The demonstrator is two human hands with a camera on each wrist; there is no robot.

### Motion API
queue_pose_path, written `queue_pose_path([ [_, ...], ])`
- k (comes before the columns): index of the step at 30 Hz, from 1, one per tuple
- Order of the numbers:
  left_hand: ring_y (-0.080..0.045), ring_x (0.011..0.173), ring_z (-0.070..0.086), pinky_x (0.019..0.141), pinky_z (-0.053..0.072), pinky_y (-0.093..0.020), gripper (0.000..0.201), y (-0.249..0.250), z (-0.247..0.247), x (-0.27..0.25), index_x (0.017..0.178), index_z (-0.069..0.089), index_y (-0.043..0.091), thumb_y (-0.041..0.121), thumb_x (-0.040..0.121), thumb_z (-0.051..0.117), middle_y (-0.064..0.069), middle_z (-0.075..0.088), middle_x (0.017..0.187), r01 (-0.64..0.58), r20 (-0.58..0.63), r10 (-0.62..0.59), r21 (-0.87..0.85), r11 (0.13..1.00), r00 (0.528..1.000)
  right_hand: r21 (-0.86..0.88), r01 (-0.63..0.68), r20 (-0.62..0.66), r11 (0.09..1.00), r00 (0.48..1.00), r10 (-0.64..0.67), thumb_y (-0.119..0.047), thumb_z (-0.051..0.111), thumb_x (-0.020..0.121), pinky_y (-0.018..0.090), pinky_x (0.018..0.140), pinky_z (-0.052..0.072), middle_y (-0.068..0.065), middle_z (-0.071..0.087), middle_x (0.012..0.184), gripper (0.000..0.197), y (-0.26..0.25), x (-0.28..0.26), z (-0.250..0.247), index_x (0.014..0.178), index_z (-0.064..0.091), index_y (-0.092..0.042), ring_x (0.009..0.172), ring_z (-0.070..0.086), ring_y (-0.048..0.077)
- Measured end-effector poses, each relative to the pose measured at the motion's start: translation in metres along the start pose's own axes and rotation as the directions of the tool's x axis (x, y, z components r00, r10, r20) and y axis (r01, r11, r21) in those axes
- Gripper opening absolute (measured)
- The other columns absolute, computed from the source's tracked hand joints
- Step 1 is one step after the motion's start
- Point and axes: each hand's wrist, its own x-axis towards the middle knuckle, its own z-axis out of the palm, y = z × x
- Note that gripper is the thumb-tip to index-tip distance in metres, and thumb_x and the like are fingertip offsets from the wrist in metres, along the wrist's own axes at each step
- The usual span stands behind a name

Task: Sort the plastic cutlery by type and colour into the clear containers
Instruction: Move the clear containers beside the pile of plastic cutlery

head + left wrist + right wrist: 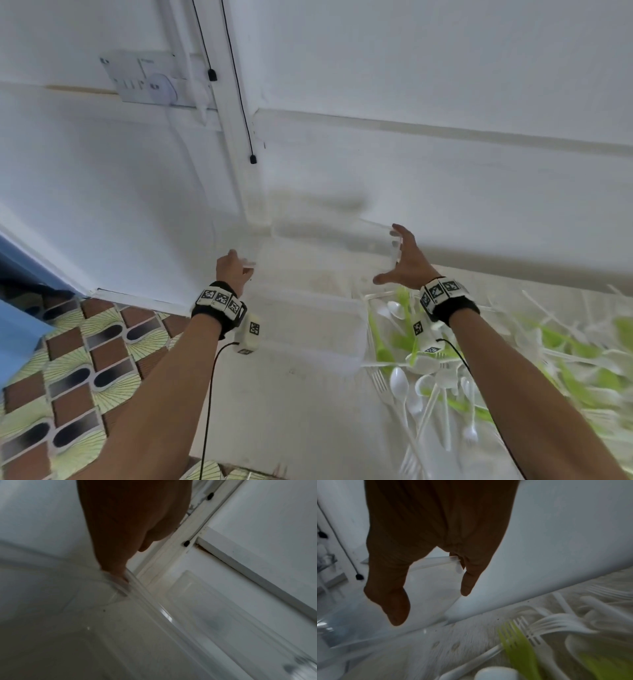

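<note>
A white counter [301, 411] carries the job, set against a white wall [445, 85] with a socket plate [144, 77] and two thin black cables [239, 96] running down a painted trim. To the left, patterned flooring [68, 370] in brown, green and black shows below the counter's edge.

At the centre, a person lifts a clear container [318, 260] off a stack of further clear containers [308, 329], probably to spread them out so each type and colour gets its own. The container is thin, see-through plastic, box-shaped with a ridged rim, and smeared by motion in the head view. It is taken at both ends, which keeps so light and flexible a shell level.

The left hand [234, 269] pinches the near-left rim, fingertips curled over the lip, as the left wrist view confirms. The right hand [402, 258] is spread wide at the opposite end, thumb stretched low and fingers hooked over the rim; the right wrist view shows the rim passing between thumb and fingers.

The cutlery pile [479, 373] lies unsorted on the counter to the right, near the stack: white spoons [399, 380], white forks [471, 433] and lime-green pieces [383, 342], all smooth, slim-handled moulded plastic, tangled and overlapping. No cutlery is visibly sorted into the stacked containers.
</note>
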Motion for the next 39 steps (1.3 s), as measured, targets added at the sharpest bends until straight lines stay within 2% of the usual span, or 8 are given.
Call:
queue_pose_path([
  [5,-0.026,0.071,0.058,0.065,0.047,-0.034,0.057,0.016,-0.004,0.002,0.113,0.052,0.006,0.058,0.103,0.032,-0.013,0.063,0.097,0.101,0.019,-0.110,0.257,0.961,0.994,-0.116,-0.037,0.136,0.993,0.989,0.053,-0.013,0.097,0.056,0.036,0.111,0.038,-0.001,0.027,0.159,0.135,-0.009,0.012,0.029,0.159,0.010,-0.023,0.145,0.031,0.024],
  [9,-0.023,0.075,0.056,0.080,0.048,-0.036,0.071,0.007,-0.014,0.012,0.123,0.055,0.003,0.068,0.095,0.045,-0.010,0.062,0.097,0.150,0.107,-0.214,0.426,0.892,0.971,-0.223,-0.050,0.247,0.974,0.963,0.106,-0.013,0.095,0.060,0.041,0.121,0.028,0.003,0.014,0.167,0.140,-0.021,0.027,0.043,0.161,0.000,-0.022,0.152,0.021,0.026],
  [13,-0.030,0.086,0.060,0.079,0.048,-0.033,0.072,0.005,-0.010,0.018,0.130,0.052,-0.003,0.057,0.092,0.061,-0.017,0.064,0.108,0.032,0.147,-0.147,0.591,0.806,0.978,-0.279,-0.090,0.278,0.956,0.945,0.170,-0.012,0.094,0.062,0.042,0.121,0.029,0.006,0.016,0.167,0.142,-0.029,0.042,0.056,0.161,-0.008,-0.023,0.152,0.023,0.027],
  [18,-0.039,0.130,0.051,0.107,0.047,-0.045,0.064,0.001,-0.014,0.035,0.151,0.036,0.008,0.034,0.098,0.060,-0.018,0.046,0.149,-0.098,0.179,-0.045,0.709,0.698,0.983,-0.324,-0.146,0.254,0.935,0.938,0.235,-0.014,0.083,0.077,0.039,0.106,0.043,0.016,0.037,0.158,0.123,-0.030,0.056,0.067,0.161,-0.006,-0.022,0.135,0.048,0.034],
  [25,-0.038,0.125,0.053,0.095,0.055,-0.044,0.043,0.014,-0.009,0.027,0.140,0.049,0.010,0.030,0.103,0.040,-0.017,0.052,0.140,-0.096,0.218,-0.047,0.598,0.796,0.975,-0.095,-0.302,0.200,0.949,0.928,0.315,-0.031,0.068,0.083,0.039,0.085,0.061,0.013,0.032,0.160,0.091,-0.035,0.065,0.074,0.158,0.015,-0.037,0.122,0.053,0.030],
  [29,-0.039,0.118,0.058,0.100,0.052,-0.053,0.040,0.019,-0.006,0.025,0.129,0.059,0.017,0.011,0.099,0.033,-0.018,0.060,0.131,-0.121,0.286,-0.052,0.553,0.825,0.957,-0.028,-0.361,0.059,0.932,0.930,0.363,-0.020,0.065,0.092,0.030,0.062,0.062,0.014,0.061,0.132,0.061,-0.028,0.058,0.068,0.145,0.038,-0.033,0.097,0.066,0.027],
  [34,-0.030,0.102,0.056,0.095,0.054,-0.042,0.043,0.020,-0.006,0.015,0.147,0.048,0.030,0.024,0.107,0.036,-0.008,0.057,0.123,-0.117,0.273,-0.040,0.536,0.836,0.961,-0.021,-0.417,0.123,0.909,0.901,0.416,-0.025,0.078,0.085,0.041,0.083,0.062,0.009,0.067,0.112,0.060,-0.013,0.042,0.058,0.129,0.039,-0.032,0.073,0.076,0.024],
  [39,-0.032,0.104,0.055,0.097,0.051,-0.042,0.039,0.024,-0.001,0.010,0.138,0.052,0.007,0.025,0.106,0.039,-0.015,0.053,0.126,-0.133,0.266,-0.035,0.584,0.801,0.963,0.082,-0.457,0.238,0.886,0.872,0.428,-0.017,0.076,0.089,0.046,0.084,0.062,0.011,0.066,0.111,0.070,-0.020,0.028,0.050,0.143,0.034,-0.030,0.088,0.076,0.027],
])
